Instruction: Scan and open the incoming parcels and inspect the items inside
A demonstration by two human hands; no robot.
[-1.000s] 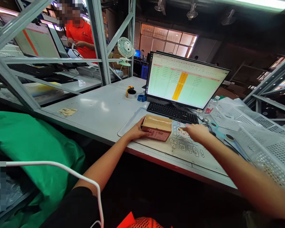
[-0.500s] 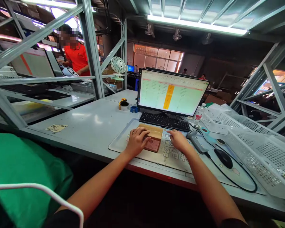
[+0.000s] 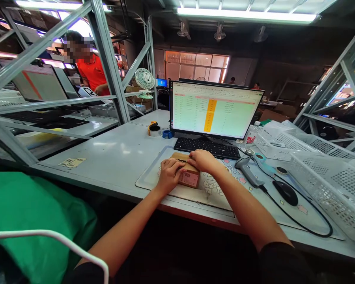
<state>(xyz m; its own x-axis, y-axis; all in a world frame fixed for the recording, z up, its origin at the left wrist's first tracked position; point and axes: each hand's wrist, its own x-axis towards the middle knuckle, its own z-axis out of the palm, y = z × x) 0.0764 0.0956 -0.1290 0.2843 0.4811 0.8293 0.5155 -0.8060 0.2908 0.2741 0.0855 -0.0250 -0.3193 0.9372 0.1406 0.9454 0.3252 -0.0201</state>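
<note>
A small brown cardboard box (image 3: 182, 156) with a reddish label (image 3: 190, 178) on its near side lies on the patterned desk mat (image 3: 149, 179). My left hand (image 3: 169, 173) grips the box's left side, its fingers bent over the top. My right hand (image 3: 203, 161) rests on the top from the right, fingers curled at the upper face. A dark gap or line shows on top between the two hands. What the right fingertips pinch, if anything, is hidden.
Behind the box stand a keyboard (image 3: 207, 148) and a monitor (image 3: 215, 110). To the right lie a barcode scanner (image 3: 248, 173), a mouse (image 3: 285, 192) and white baskets (image 3: 328, 197). Tape rolls (image 3: 154, 130) sit at the back left. A co-worker in red (image 3: 93, 73) is beyond the frame.
My right hand has moved left from above the mat onto the box's top. The left hand stays on the box. The view has shifted slightly.
</note>
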